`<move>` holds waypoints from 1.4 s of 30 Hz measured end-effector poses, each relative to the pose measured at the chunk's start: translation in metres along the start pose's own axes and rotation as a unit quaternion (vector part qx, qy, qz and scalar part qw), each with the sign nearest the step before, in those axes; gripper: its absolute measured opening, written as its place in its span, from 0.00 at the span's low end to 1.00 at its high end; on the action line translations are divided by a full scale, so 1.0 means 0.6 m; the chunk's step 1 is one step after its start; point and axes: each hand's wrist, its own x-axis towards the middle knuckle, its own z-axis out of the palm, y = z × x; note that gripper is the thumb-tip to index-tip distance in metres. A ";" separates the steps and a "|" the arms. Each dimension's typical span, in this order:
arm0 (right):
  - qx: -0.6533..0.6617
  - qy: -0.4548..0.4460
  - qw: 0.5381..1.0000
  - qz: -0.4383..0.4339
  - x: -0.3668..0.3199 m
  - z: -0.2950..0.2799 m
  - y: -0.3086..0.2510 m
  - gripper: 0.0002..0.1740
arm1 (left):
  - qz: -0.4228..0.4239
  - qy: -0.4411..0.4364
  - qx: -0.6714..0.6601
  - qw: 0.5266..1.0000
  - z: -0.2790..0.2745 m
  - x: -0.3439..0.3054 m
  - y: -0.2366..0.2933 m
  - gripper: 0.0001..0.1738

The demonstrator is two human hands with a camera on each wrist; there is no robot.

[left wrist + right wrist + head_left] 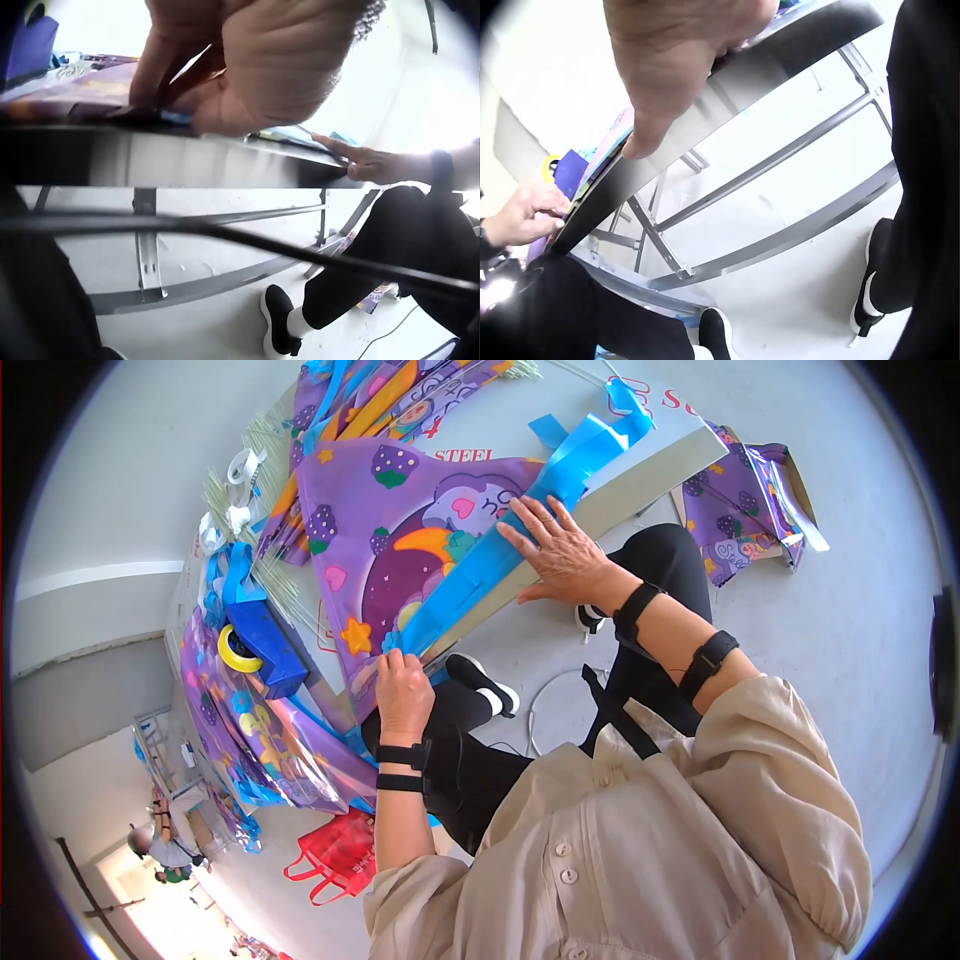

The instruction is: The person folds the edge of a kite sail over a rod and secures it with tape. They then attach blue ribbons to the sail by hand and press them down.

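A purple printed plastic sheet [340,510] with strawberries, stars and a moon lies on the table. Along its near edge runs a long blue strip [455,595], its far end loose and crumpled past the right hand. My left hand [403,695] pinches the strip's near end at the sheet's corner; in the left wrist view the fingers of this hand [255,67] bunch together right at the table edge. With fingers spread, my right hand [560,555] lies flat on the strip farther along. Its thumb [645,135] rests at the table's edge in the right wrist view.
A blue tape dispenser [280,650] with a yellow tape roll [238,650] stands left of the sheet. More folded purple sheets [400,395] and thin pale sticks [270,445] lie beyond. A red bag [340,850] is on the floor, and a purple-covered box [745,500] stands right.
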 end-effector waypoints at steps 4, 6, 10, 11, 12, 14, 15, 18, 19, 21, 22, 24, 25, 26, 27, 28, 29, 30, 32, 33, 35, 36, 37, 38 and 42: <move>0.020 0.023 0.999 -0.035 -0.005 0.007 0.020 0.57 | -0.082 -0.225 0.028 0.970 -0.080 0.071 0.027 0.05; 0.028 0.026 0.999 -0.033 -0.006 0.004 0.021 0.57 | -0.041 -0.027 -0.018 0.999 -0.107 0.141 0.059 0.08; 0.031 0.031 0.998 -0.044 -0.002 0.007 0.030 0.57 | 0.056 0.124 -0.274 0.952 -0.072 0.328 0.161 0.31; 0.033 0.007 0.998 -0.056 -0.001 0.009 0.034 0.58 | 0.044 0.077 -0.289 0.953 -0.065 0.363 0.189 0.38; 0.036 -0.018 0.997 -0.068 -0.002 0.014 0.037 0.58 | 0.021 0.042 -0.269 0.962 -0.064 0.387 0.216 0.40; 0.044 0.034 0.996 -0.068 -0.006 0.054 0.045 0.58 | -0.034 -0.022 -0.220 0.975 -0.054 0.416 0.252 0.36; 0.065 0.045 0.994 -0.082 -0.004 0.057 0.047 0.58 | -0.031 -0.023 -0.219 0.975 -0.045 0.427 0.257 0.36; 0.082 0.082 0.988 -0.099 -0.005 0.066 0.051 0.56 | -0.054 -0.054 -0.220 0.972 -0.024 0.440 0.267 0.32; 0.083 0.095 0.986 -0.107 -0.007 0.069 0.052 0.56 | -0.044 -0.070 -0.214 0.973 -0.024 0.439 0.269 0.27; 0.087 0.108 0.984 -0.113 -0.011 0.070 0.052 0.55 | -0.032 -0.090 -0.207 0.974 -0.023 0.432 0.274 0.23; 0.094 0.094 0.985 -0.110 -0.010 0.067 0.055 0.55 | -0.014 -0.009 -0.185 0.983 -0.022 0.426 0.276 0.23; 0.108 0.066 0.986 -0.104 -0.010 0.057 0.059 0.55 | 0.004 0.071 -0.161 0.984 -0.011 0.425 0.276 0.23; 0.115 0.052 0.987 -0.103 -0.009 0.049 0.062 0.55 | 0.024 0.101 -0.193 0.976 0.001 0.432 0.271 0.25; 0.121 0.038 0.987 -0.101 -0.007 0.040 0.064 0.54 | 0.043 0.130 -0.224 0.965 0.013 0.439 0.266 0.26; 0.127 0.023 0.987 -0.099 -0.006 0.032 0.067 0.54 | 0.043 0.130 -0.223 0.965 0.012 0.444 0.265 0.26; 0.134 0.008 0.986 -0.097 -0.006 0.024 0.068 0.54 | -0.001 0.101 -0.293 0.951 0.010 0.447 0.265 0.26; 0.140 -0.007 0.985 -0.097 -0.005 0.016 0.069 0.54 | -0.046 0.072 -0.360 0.929 0.009 0.448 0.263 0.27; 0.146 -0.021 0.984 -0.097 -0.003 0.010 0.069 0.54 | -0.047 0.072 -0.359 0.929 0.012 0.449 0.256 0.27; 0.158 -0.049 0.981 -0.096 0.003 0.004 0.067 0.53 | -0.077 0.040 -0.452 0.888 0.016 0.447 0.233 0.27; 0.165 -0.036 0.981 -0.095 0.004 0.003 0.064 0.51 | -0.047 0.055 -0.393 0.917 0.016 0.445 0.227 0.23; 0.184 -0.023 0.979 -0.087 0.001 -0.001 0.066 0.48 | -0.066 0.008 -0.465 0.883 0.017 0.444 0.217 0.22; 0.203 -0.009 0.976 -0.078 0.002 -0.005 0.066 0.45 | -0.083 -0.041 -0.532 0.841 0.010 0.443 0.215 0.21; 0.203 -0.008 0.976 -0.079 0.004 -0.003 0.066 0.45 | -0.084 -0.040 -0.532 0.842 0.004 0.440 0.214 0.21; 0.232 -0.006 0.969 -0.081 0.010 -0.001 0.070 0.43 | -0.102 -0.039 -0.638 0.762 -0.002 0.437 0.213 0.23; 0.344 0.002 0.935 -0.087 0.029 0.011 0.088 0.37 | -0.082 0.014 -0.828 0.555 -0.043 0.423 0.201 0.28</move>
